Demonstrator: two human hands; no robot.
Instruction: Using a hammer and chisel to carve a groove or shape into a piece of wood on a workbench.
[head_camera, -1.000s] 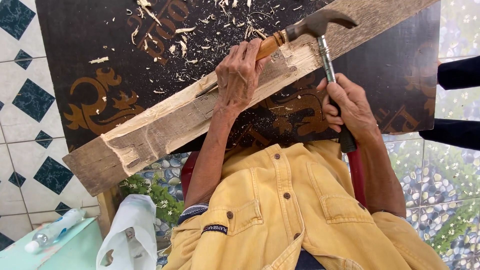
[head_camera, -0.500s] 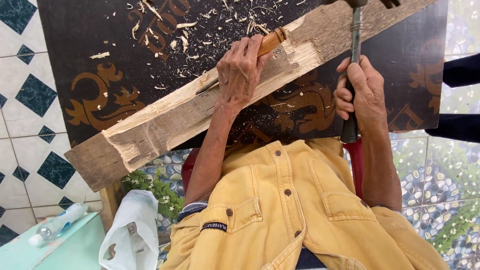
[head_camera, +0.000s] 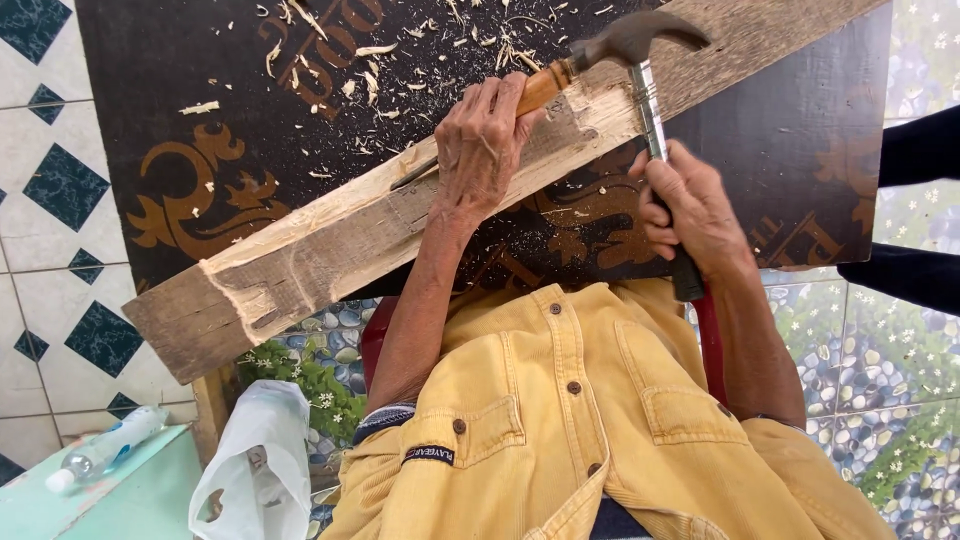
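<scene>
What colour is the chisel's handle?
Orange-brown wood on the chisel handle, clearest in the head view.

plank (head_camera: 330, 245): raw wood, rough, splintered where cut. chisel (head_camera: 520, 100) in my left grip (head_camera: 480, 150): smooth varnished wooden handle. hammer (head_camera: 650, 90) in my right grip (head_camera: 690, 205): dull grey metal head, bright metal shaft. counter (head_camera: 180, 110): dark matt board, pale wood shavings (head_camera: 400, 60).

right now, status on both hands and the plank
Left hand shut on chisel, blade on plank. Right hand shut on hammer, head at chisel butt. Wood chips scattered behind.
</scene>
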